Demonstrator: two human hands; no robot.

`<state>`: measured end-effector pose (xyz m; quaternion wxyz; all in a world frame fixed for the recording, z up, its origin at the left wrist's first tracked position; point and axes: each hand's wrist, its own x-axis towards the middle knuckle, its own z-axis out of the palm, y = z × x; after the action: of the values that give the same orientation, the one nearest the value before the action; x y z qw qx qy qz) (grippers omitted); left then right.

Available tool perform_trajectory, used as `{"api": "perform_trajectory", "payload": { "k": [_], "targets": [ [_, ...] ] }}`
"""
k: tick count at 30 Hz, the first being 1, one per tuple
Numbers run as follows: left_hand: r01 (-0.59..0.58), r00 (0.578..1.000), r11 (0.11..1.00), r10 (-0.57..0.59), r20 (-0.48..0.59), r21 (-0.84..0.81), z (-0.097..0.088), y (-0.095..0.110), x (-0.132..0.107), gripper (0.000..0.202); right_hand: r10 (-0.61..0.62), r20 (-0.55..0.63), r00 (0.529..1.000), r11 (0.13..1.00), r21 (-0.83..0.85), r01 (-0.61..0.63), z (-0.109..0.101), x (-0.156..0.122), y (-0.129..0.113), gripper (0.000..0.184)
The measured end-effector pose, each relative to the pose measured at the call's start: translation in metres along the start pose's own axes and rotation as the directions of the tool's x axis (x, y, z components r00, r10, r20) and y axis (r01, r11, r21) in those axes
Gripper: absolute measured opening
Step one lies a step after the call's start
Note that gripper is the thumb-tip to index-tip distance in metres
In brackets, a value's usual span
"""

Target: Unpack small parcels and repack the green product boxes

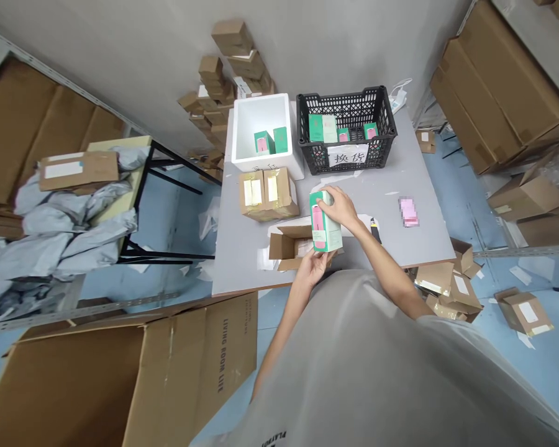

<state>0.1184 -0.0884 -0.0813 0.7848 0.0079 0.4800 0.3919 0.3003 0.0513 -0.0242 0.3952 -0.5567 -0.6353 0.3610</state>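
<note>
Both of my hands hold a green and white product box [319, 218] with a pink item pictured on its front. My right hand [339, 207] grips it by the upper end. At the lower end, the fingers of my left hand [313, 266] close around the bottom. Just behind and beneath the product box lies an opened brown cardboard carton [286, 246] with its flaps folded out; part of it is hidden. A black and yellow box cutter [375, 231] rests on the table to the right of my right forearm.
A white foam bin [268, 162] and a black plastic crate [346, 155] hold more green boxes. Two taped brown cartons [266, 214] stand before the bin. A pixelated pink item [409, 212] lies on the grey table [428, 239]. A large open carton [193, 366] stands at lower left.
</note>
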Motion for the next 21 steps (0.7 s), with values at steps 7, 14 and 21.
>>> {"api": "perform_trajectory", "payload": {
  "k": [7, 14, 21],
  "targets": [
    [-0.009, 0.991, 0.981, -0.017, -0.133, -0.193, 0.009, -0.002, -0.004, 0.029, -0.054, 0.013, 0.998, 0.997, 0.059, 0.053, -0.001, 0.006, 0.006, 0.028],
    [-0.026, 0.985, 0.946, -0.030, -0.168, -0.324, 0.016, -0.002, -0.007, 0.027, -0.167, 0.016, 0.986, 0.937, 0.314, 0.153, -0.011, -0.001, 0.016, 0.034],
    [-0.158, 0.987, 0.981, 0.152, -0.054, -0.113, 0.005, -0.007, 0.000, 0.047, -0.197, -0.061, 0.979, 0.964, 0.170, 0.204, -0.022, -0.020, 0.008, 0.030]
  ]
}}
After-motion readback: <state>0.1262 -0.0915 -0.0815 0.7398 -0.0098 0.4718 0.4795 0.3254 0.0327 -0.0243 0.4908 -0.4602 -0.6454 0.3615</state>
